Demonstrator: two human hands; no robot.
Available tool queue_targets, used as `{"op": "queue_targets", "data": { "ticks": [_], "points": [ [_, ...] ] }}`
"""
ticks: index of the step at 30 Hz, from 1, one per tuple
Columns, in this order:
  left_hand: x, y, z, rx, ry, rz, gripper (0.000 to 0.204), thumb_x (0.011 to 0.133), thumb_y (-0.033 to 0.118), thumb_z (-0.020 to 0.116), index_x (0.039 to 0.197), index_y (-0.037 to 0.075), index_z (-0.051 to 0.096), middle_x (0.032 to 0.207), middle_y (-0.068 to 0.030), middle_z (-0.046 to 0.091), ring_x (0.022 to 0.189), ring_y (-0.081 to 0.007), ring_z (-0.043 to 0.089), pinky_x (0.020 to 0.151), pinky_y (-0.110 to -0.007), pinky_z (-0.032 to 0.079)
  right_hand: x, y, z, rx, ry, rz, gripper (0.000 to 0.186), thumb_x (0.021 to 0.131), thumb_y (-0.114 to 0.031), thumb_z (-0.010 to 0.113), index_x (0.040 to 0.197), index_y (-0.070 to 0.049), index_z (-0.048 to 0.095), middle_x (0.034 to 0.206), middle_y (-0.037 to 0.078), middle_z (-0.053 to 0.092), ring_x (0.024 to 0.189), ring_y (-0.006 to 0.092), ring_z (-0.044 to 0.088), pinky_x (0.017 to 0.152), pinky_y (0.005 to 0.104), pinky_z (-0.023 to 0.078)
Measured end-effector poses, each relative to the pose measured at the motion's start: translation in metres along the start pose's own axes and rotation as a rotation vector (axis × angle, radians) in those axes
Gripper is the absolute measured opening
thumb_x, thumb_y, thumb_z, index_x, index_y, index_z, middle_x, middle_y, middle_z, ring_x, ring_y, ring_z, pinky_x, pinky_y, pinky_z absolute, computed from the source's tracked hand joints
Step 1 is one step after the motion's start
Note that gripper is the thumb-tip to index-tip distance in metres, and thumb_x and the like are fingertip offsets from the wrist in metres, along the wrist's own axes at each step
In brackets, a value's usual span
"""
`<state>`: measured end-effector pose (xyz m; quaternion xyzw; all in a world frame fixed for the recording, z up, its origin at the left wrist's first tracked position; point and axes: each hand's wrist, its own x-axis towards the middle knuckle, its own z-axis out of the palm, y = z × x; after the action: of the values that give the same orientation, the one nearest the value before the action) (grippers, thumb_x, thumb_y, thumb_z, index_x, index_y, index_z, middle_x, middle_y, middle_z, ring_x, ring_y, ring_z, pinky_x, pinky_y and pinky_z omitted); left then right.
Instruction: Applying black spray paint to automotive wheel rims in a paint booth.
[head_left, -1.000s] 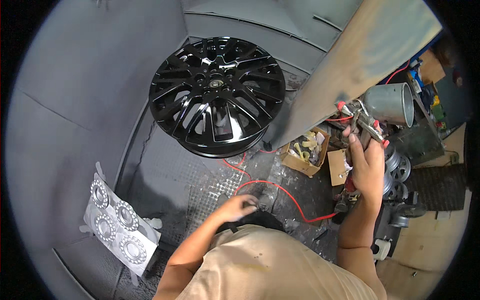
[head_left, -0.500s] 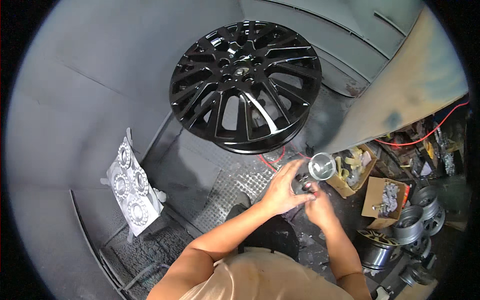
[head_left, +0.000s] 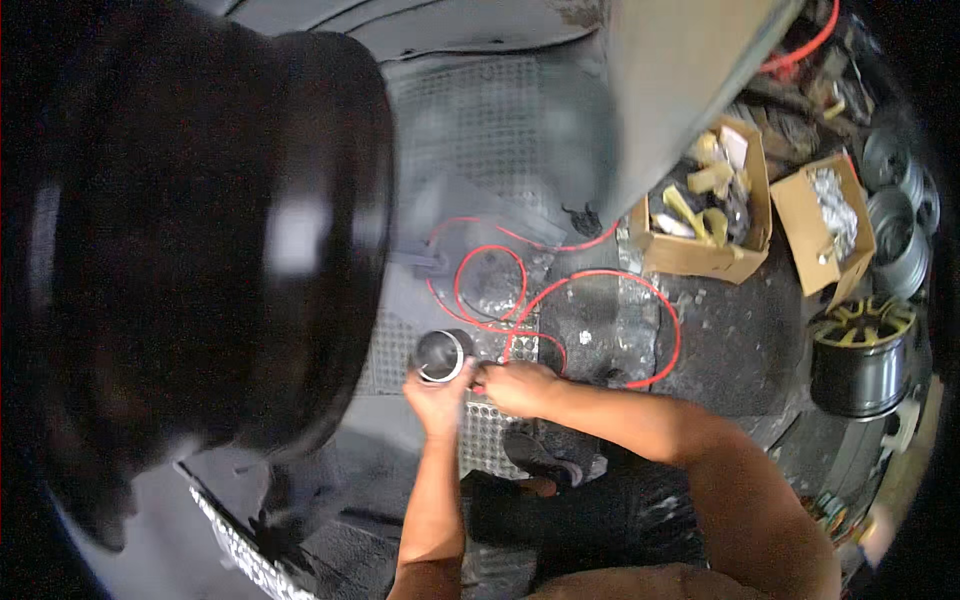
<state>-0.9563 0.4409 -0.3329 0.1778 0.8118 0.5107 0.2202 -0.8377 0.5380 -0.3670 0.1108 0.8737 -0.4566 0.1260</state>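
Note:
My left hand (head_left: 433, 402) holds a round, rimmed metal-looking cup (head_left: 443, 352) of a spray gun at the lower middle, its fingers wrapped round it. My right hand (head_left: 515, 388) is closed just right of the cup on the gun's body, which is mostly hidden. A large black wheel rim (head_left: 230, 230) fills the left of the view, close by and blurred, seen from its side. A red hose (head_left: 676, 330) lies in loops on the floor beyond my hands.
Cardboard boxes (head_left: 705, 260) with scraps stand at right. Beside them are grey wheels (head_left: 895, 250) and a gold-and-black wheel (head_left: 860, 370). A tan panel (head_left: 690, 60) stands at top. Patterned sheets (head_left: 255, 555) show at lower left. Studded mat (head_left: 470, 100) covers part of the floor.
My left hand rose from my waist to the cup, joining my right hand, which brought the gun down and leftward. The view has swung, and the black rim now looms close at left.

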Motion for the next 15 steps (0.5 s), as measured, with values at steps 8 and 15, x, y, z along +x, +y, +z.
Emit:
{"op": "queue_targets", "data": {
  "ticks": [8, 15],
  "points": [
    [0.101, -0.09, -0.058, 0.341, 0.104, 0.317, 0.031, 0.07, 0.006, 0.087, 0.091, 0.0, 0.066, 0.079, -0.005, 0.069, 0.066, -0.0121, 0.063, 0.061, -0.03, 0.051, 0.138, 0.029, 0.068, 0.102, 0.203, -0.209, 0.027, 0.091, -0.008, 0.053, 0.115, -0.003, 0.064, 0.107, 0.021, 0.071, 0.093, 0.0384, 0.072, 0.077, 0.0515, 0.058],
    [0.122, -0.072, -0.101, 0.309, 0.17, 0.423, 0.02, 0.076, 0.003, 0.082, 0.09, -0.002, 0.068, 0.083, -0.0062, 0.07, 0.07, -0.0132, 0.064, 0.063, -0.028, 0.052, 0.179, 0.004, 0.076, 0.146, 0.243, -0.39, 0.04, 0.093, -0.01, 0.048, 0.133, -0.011, 0.051, 0.113, 0.017, 0.069, 0.096, 0.0386, 0.07, 0.081, 0.052, 0.055]
  ]
}}
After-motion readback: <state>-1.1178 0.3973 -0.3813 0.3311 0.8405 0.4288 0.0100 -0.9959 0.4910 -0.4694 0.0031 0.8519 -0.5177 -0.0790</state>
